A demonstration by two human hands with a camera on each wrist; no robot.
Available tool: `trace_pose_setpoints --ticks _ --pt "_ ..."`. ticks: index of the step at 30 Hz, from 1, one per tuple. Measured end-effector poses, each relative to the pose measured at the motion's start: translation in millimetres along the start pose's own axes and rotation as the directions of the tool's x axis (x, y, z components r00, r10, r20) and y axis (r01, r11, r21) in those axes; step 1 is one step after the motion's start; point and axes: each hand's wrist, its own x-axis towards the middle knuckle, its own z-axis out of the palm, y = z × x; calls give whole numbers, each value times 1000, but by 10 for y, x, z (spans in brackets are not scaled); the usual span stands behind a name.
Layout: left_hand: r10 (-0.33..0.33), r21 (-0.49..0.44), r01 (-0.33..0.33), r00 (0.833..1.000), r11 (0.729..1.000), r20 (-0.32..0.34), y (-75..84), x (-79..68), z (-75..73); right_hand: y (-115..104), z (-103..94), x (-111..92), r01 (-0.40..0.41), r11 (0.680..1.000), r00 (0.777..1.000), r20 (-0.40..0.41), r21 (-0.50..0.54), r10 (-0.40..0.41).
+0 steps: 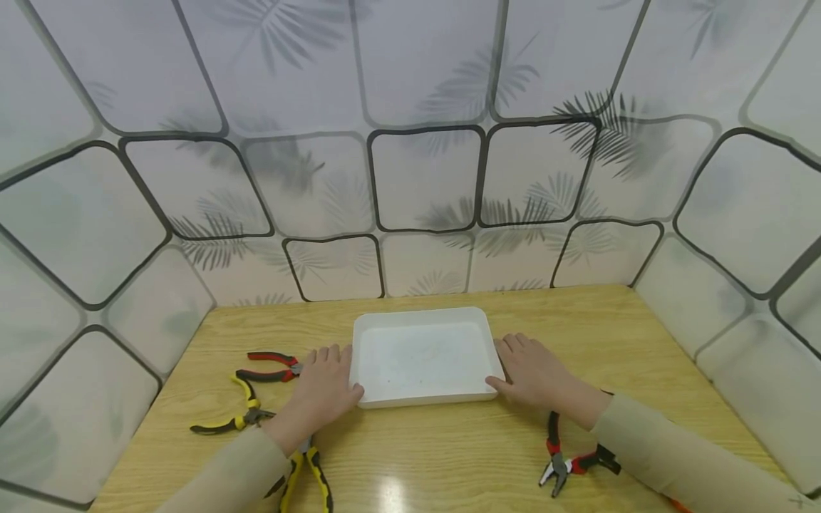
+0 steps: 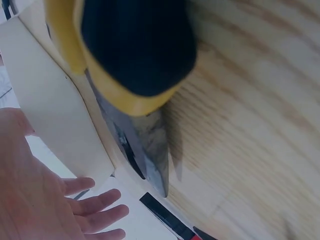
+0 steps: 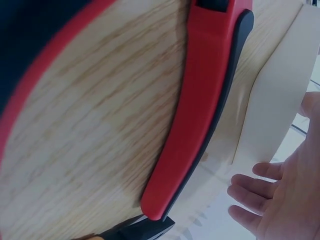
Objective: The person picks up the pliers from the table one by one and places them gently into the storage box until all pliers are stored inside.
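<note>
on the near side of the white tray, yellow-and-black pliers are seen to its left and red-and-black pliers to its right. a second yellow-and-black pair is spread well left of the tray.

the tray itself is set flat on the wooden table, between the two hands. its left end is held by the left hand and its right end by the right hand; on each, the thumb is laid over the rim by the near corner and the fingers, only slightly bent, are set along the outside. for steadying the tray, a light, equal hold seems best; if it is shifted, both ends should be moved together and level, with sleeves kept off the pliers.

farther left of the tray, red-handled pliers are partly covered by the left hand.

nearest, an orange scrap is mostly hidden by the right sleeve and cannot be identified. how firmly the tray is gripped cannot be told, nor can specks on its floor be made out. beyond the tray, the leaf-patterned backdrop is cut off above.
</note>
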Motion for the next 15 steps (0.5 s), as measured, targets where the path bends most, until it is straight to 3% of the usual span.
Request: trace_pose_setpoints --ticks 15 --pt "-24 45 25 999 999 -26 64 62 25 -9 -1 -32 -47 998 999 -9 53 47"
